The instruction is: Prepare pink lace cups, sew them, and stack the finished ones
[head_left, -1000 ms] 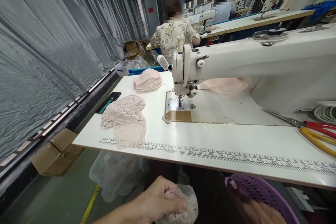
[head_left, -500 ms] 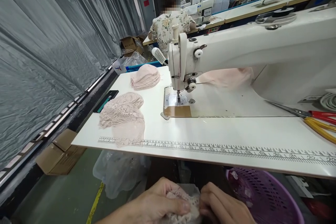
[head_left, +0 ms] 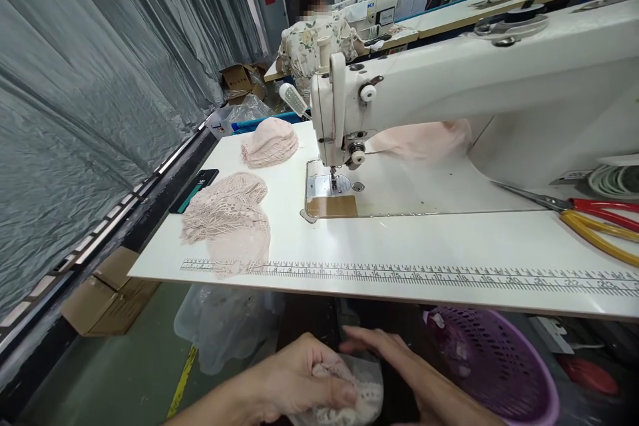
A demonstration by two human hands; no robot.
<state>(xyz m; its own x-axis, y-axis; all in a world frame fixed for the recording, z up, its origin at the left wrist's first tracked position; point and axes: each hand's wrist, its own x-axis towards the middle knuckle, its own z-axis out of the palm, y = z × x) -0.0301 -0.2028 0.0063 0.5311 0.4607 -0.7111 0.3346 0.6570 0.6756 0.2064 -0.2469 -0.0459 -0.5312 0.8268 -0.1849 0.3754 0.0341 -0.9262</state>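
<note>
Below the table's front edge, my left hand point(head_left: 294, 379) is closed on a bunch of pale pink lace fabric point(head_left: 357, 389) held in my lap. My right hand point(head_left: 394, 363) reaches in from the right with its fingers stretched out flat, touching the far side of that fabric. On the white sewing table point(head_left: 424, 246) lies a flat pink lace piece point(head_left: 227, 219) at the left, and a stack of pink pieces point(head_left: 269, 143) sits behind it. The white sewing machine point(head_left: 449, 86) stands over the table's middle.
A purple plastic basket point(head_left: 494, 373) sits under the table at right. Red and yellow scissors point(head_left: 589, 216) lie at the table's right edge, a dark phone point(head_left: 194, 190) at its left edge. Cardboard boxes point(head_left: 107, 289) and a plastic bag point(head_left: 224, 323) are on the floor. A person sits at the station ahead.
My right hand came out of the purple basket to the lace in my lap, then opened with fingers stretched over it. The view shifted slightly right and down.
</note>
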